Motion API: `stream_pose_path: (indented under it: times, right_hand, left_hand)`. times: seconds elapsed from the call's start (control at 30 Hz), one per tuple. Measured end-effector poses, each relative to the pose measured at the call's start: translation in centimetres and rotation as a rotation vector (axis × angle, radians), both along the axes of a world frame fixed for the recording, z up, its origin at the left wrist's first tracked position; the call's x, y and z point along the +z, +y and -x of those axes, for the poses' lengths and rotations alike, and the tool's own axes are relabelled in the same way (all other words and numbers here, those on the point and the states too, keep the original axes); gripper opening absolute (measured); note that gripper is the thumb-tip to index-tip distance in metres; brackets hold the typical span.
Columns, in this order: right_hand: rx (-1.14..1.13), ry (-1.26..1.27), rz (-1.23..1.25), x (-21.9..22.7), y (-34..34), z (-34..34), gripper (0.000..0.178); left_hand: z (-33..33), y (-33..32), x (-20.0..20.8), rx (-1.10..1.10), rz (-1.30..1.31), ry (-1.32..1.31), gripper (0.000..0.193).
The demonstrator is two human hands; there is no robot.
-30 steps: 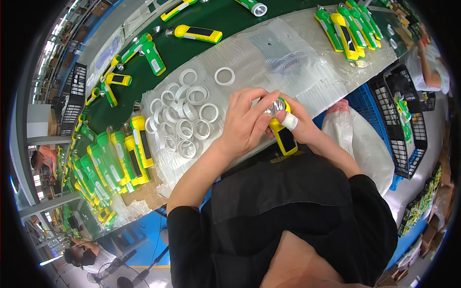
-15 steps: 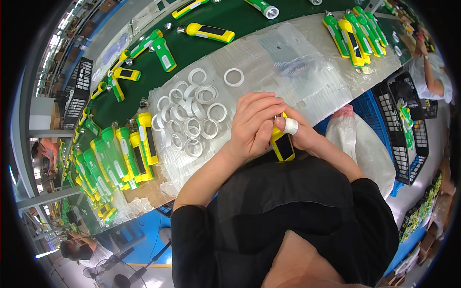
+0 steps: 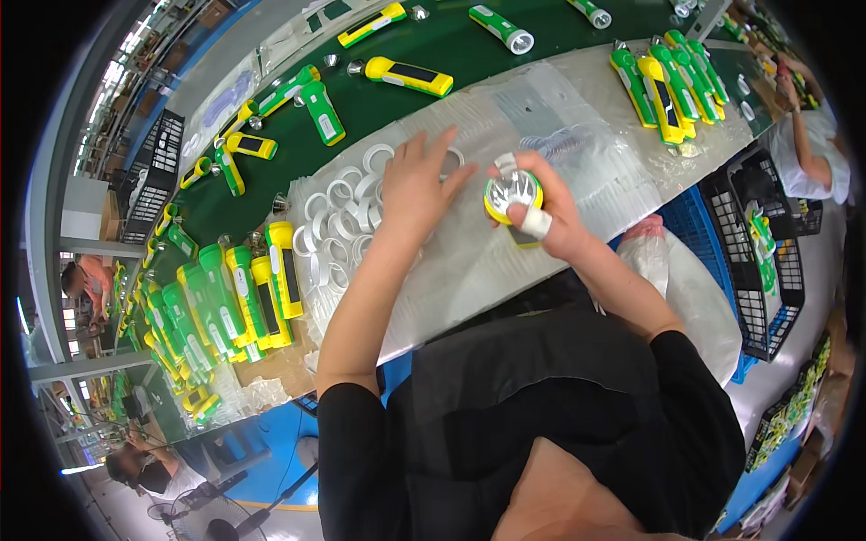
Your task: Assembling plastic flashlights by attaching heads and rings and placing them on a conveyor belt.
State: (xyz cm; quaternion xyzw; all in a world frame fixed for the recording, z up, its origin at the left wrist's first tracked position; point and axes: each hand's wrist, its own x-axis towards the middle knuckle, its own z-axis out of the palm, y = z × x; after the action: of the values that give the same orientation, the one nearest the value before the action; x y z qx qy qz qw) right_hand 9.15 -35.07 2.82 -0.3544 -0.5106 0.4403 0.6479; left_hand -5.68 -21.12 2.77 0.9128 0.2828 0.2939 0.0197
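My right hand (image 3: 552, 206), with white tape on its thumb and a finger, grips a yellow flashlight (image 3: 498, 213) whose silvery reflector head faces up. To its left my left hand (image 3: 422, 180) is spread over the white plastic rings (image 3: 323, 233), fingers apart and holding nothing that I can see. Several of these rings lie in a loose pile beside and partly under my left forearm. One ring (image 3: 452, 160) shows just behind the left fingers.
Green and yellow flashlights (image 3: 216, 293) stand packed at the left; another group (image 3: 669, 90) lies at the far right. More lie along the dark green belt (image 3: 406, 106) behind the plastic-covered table (image 3: 595, 216). A white sack (image 3: 699, 288) and black crates (image 3: 767, 261) are at right.
My hands, which were together around the flashlight near my chest, have parted. The right one carried the flashlight forward and turned its head up; the left one moved out to the rings, opening.
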Motion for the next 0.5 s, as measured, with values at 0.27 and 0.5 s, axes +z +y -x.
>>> stream_pose_path:
  times: [0.27, 0.5]
  right_hand:
    - [-0.046, 0.008, 0.006, 0.8, 0.8, 0.2, 0.044]
    - [-0.095, -0.095, -0.025, 1.3, 2.9, 0.0, 0.042]
  left_hand:
    - [0.8, 0.5, 0.2, -0.1, 0.444, -0.148, 0.022]
    - [1.5, -3.2, 5.6, -0.388, 0.342, -0.519, 0.021]
